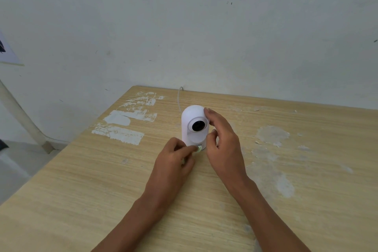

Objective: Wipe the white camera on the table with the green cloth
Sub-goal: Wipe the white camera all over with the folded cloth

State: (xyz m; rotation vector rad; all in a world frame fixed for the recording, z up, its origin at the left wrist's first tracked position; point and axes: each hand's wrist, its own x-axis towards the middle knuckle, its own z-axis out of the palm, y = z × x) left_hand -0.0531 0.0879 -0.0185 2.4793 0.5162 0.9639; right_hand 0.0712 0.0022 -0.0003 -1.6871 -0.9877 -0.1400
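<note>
From my seat, my left hand (173, 157) is curled shut around the green cloth (198, 148); only a pale green wad shows at the fingertips, pressed against the foot of the white camera (194, 126). The cloth looks soft and limp, so I judge it needs bunching tight to give a firm wiping pad. The camera stands upright on the table (81, 180) toward the far edge, a thin white cable (179, 98) running from behind it to that edge. Its shell looks smooth, light and likely to slide or tip; the dark lens deserves gentle pressure. My right hand (223, 143) steadies it, fingertips on the domed side, thumb near the base, a loose brace rather than a full grip
</note>
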